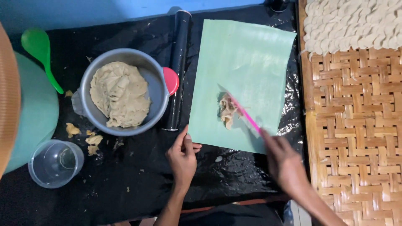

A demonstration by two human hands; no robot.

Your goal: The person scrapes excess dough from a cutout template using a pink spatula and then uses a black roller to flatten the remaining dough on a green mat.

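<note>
A person's right hand [282,161] grips a pink-handled knife [245,114], its blade resting on a small lump of dough [227,111] just ahead of the fingers. The left hand [182,157], fingers loosely extended and holding nothing, presses the near corner of the pale green sheet [247,62] under the dough. Beyond the left hand sit a black rolling pin [179,67] and a grey pot of dough [157,90].
</note>
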